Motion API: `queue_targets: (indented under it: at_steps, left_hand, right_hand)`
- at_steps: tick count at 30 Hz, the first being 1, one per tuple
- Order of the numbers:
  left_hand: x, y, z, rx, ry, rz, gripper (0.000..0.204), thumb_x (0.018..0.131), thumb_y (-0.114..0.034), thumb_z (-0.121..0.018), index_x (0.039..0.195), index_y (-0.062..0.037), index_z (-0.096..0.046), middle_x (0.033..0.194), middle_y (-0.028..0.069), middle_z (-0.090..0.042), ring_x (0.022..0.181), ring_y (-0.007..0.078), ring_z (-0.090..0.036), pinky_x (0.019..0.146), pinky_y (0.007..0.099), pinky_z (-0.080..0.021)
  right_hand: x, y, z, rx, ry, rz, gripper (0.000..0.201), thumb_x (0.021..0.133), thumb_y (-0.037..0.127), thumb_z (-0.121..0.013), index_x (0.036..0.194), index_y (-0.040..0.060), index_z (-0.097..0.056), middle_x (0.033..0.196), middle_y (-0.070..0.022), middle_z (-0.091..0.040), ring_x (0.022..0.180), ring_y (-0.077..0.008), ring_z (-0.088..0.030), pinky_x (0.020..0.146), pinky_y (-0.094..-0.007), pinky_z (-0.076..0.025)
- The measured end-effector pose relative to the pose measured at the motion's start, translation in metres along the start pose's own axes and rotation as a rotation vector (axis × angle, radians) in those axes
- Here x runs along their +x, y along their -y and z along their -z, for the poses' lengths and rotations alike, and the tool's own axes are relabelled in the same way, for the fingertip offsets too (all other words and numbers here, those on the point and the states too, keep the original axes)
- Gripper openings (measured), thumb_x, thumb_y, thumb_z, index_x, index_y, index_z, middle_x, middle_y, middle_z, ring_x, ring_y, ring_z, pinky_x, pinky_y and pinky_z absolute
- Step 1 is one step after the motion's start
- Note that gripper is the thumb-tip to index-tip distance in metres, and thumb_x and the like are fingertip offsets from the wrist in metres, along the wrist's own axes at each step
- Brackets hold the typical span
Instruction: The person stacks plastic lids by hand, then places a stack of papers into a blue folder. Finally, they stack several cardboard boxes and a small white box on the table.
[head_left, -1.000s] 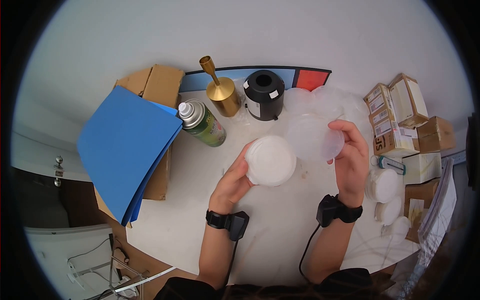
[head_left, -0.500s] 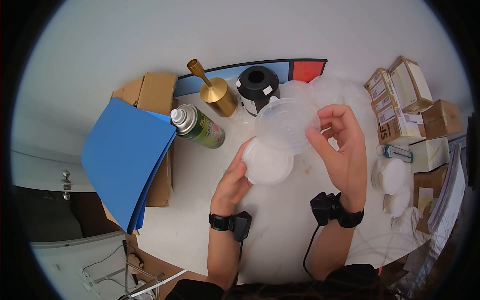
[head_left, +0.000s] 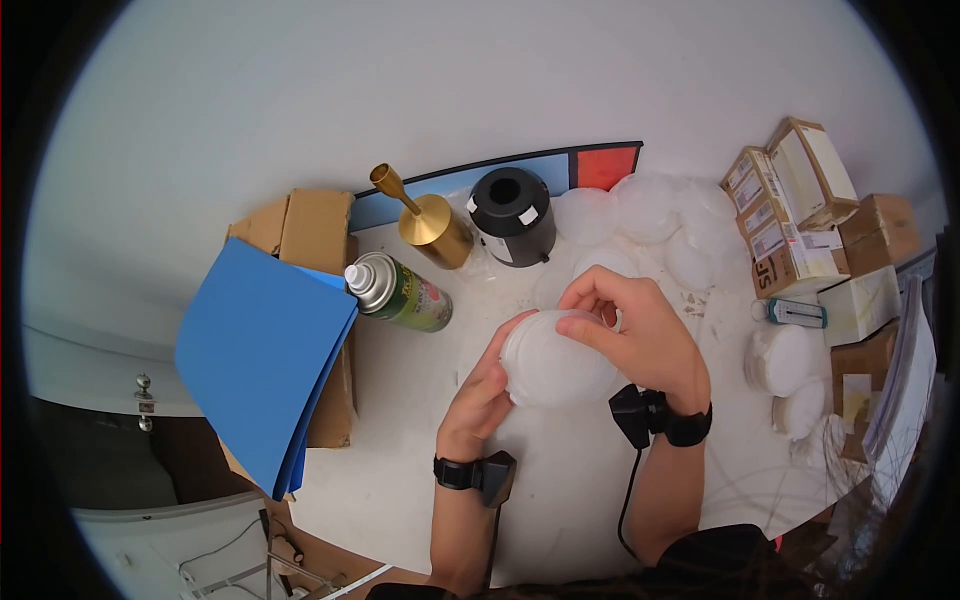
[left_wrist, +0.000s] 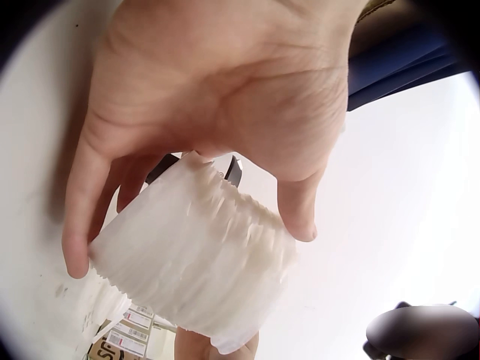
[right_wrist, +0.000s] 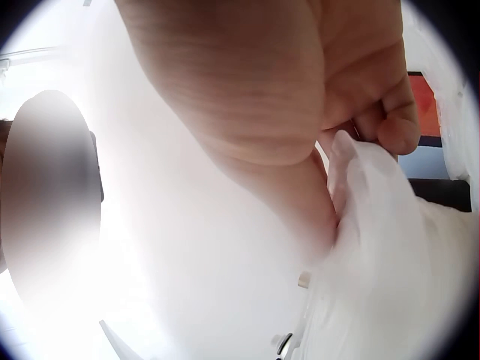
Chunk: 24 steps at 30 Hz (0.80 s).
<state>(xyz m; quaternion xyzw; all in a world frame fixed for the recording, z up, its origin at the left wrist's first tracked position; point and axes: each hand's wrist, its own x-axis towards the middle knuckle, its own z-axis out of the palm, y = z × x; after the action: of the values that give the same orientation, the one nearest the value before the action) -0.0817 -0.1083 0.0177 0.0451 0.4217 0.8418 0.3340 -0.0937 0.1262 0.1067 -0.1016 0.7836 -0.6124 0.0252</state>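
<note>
My left hand [head_left: 478,405] grips a stack of translucent white round plastic lids [head_left: 550,380] from its left side. In the left wrist view the stack [left_wrist: 187,251] shows its layered edges, with the thumb on one side and the fingers on the other. At the stack's upper right my right hand [head_left: 645,335] pinches the rim of a clear lid, which overlaps the top of the stack. The right wrist view has the thumb pressed against that lid's edge [right_wrist: 375,180], with part of the grip hidden behind the hand.
Loose clear lids [head_left: 645,208] lie on the white table at the back right. Behind the hands stand a spray can [head_left: 412,300], a gold candlestick [head_left: 435,232] and a black cylinder [head_left: 515,225]. Blue folders [head_left: 260,350] lean left; cardboard boxes [head_left: 775,230] and more lid stacks [head_left: 780,360] are right.
My right hand has brought a clear lid leftward and down from beside the stack onto its top. The left hand keeps its grip on the stack. The head view has shifted slightly.
</note>
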Motion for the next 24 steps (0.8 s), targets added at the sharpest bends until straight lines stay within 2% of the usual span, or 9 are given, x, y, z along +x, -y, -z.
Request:
queue_targets:
  at_steps: [6,9,13,15,16,19,21,22,24]
  left_hand:
    - [0.001,-0.001,-0.005,0.031,-0.013,0.008,0.112,0.083,-0.065,-0.079,0.163,-0.0073,-0.025,0.159,0.0097,-0.042,0.148,0.0244,-0.042,0.118,0.0419,-0.04]
    - [0.002,0.006,0.001,-0.019,0.017,0.002,0.113,0.083,-0.066,-0.078,0.163,-0.0066,-0.025,0.159,0.0102,-0.042,0.147,0.0251,-0.043,0.117,0.0436,-0.041]
    - [-0.004,0.01,0.006,-0.059,-0.044,-0.037,0.112,0.084,-0.066,-0.077,0.162,-0.0061,-0.025,0.158,0.0111,-0.042,0.145,0.0266,-0.046,0.117,0.0467,-0.042]
    - [-0.006,0.005,0.007,-0.024,-0.014,-0.059,0.104,0.089,-0.068,-0.069,0.162,-0.0067,-0.027,0.16,0.0116,-0.043,0.146,0.0305,-0.045,0.12,0.0529,-0.037]
    - [-0.007,0.003,0.007,-0.007,0.001,-0.07,0.101,0.092,-0.069,-0.065,0.162,-0.007,-0.028,0.161,0.0119,-0.043,0.147,0.0324,-0.045,0.122,0.056,-0.035]
    - [-0.006,0.006,0.019,-0.005,0.015,-0.159,0.094,0.096,-0.066,-0.061,0.162,-0.0096,-0.028,0.162,0.0108,-0.042,0.149,0.0316,-0.042,0.123,0.0549,-0.032]
    - [-0.008,0.009,0.021,-0.092,-0.1,-0.162,0.096,0.092,-0.062,-0.069,0.161,-0.0076,-0.029,0.159,0.0096,-0.045,0.145,0.0287,-0.046,0.12,0.0514,-0.039]
    - [-0.009,0.01,0.022,-0.137,-0.159,-0.163,0.097,0.091,-0.06,-0.072,0.16,-0.0066,-0.03,0.158,0.009,-0.046,0.143,0.0272,-0.049,0.118,0.0496,-0.042]
    - [-0.013,0.015,0.027,-0.186,-0.157,-0.189,0.091,0.094,-0.058,-0.069,0.16,-0.0079,-0.032,0.158,0.008,-0.047,0.143,0.0271,-0.049,0.119,0.0496,-0.041]
  right_hand:
    - [0.003,0.006,-0.011,-0.084,-0.055,0.054,0.02,0.089,0.017,-0.077,0.096,0.0014,-0.068,0.082,-0.0131,-0.07,0.072,-0.0254,-0.063,0.071,-0.0355,-0.052]
    - [0.003,0.007,-0.017,-0.214,-0.11,0.084,0.018,0.086,0.017,-0.078,0.095,0.0042,-0.07,0.084,-0.0108,-0.067,0.079,-0.0262,-0.063,0.073,-0.0375,-0.052]
    - [0.01,0.0,-0.03,-0.356,-0.219,0.314,0.021,0.083,0.019,-0.081,0.097,0.0067,-0.072,0.093,-0.0063,-0.065,0.089,-0.0235,-0.062,0.075,-0.0385,-0.053]
    - [0.012,-0.001,-0.037,-0.403,-0.267,0.347,0.022,0.081,0.02,-0.082,0.097,0.0076,-0.073,0.099,-0.0044,-0.065,0.094,-0.0218,-0.062,0.077,-0.0385,-0.053]
    - [0.013,-0.003,-0.041,-0.438,-0.283,0.376,0.024,0.082,0.021,-0.081,0.1,0.0071,-0.073,0.104,-0.0051,-0.065,0.097,-0.0229,-0.062,0.08,-0.0389,-0.053]
    - [0.016,0.003,-0.052,-0.497,-0.355,0.472,0.03,0.083,0.023,-0.08,0.107,0.0062,-0.074,0.114,-0.0081,-0.066,0.107,-0.0275,-0.062,0.088,-0.0404,-0.053]
    - [0.015,0.018,-0.061,-0.472,-0.432,0.545,0.033,0.085,0.021,-0.079,0.114,0.0061,-0.074,0.118,-0.011,-0.067,0.115,-0.0321,-0.062,0.093,-0.042,-0.053]
    - [0.012,0.022,-0.063,-0.502,-0.362,0.541,0.04,0.088,0.024,-0.075,0.123,0.0053,-0.071,0.125,-0.0132,-0.066,0.122,-0.0349,-0.06,0.099,-0.0448,-0.051]
    - [0.014,0.013,-0.079,-0.557,-0.339,0.507,0.041,0.09,0.024,-0.073,0.126,0.0053,-0.069,0.127,-0.0134,-0.065,0.122,-0.0345,-0.059,0.099,-0.0446,-0.05]
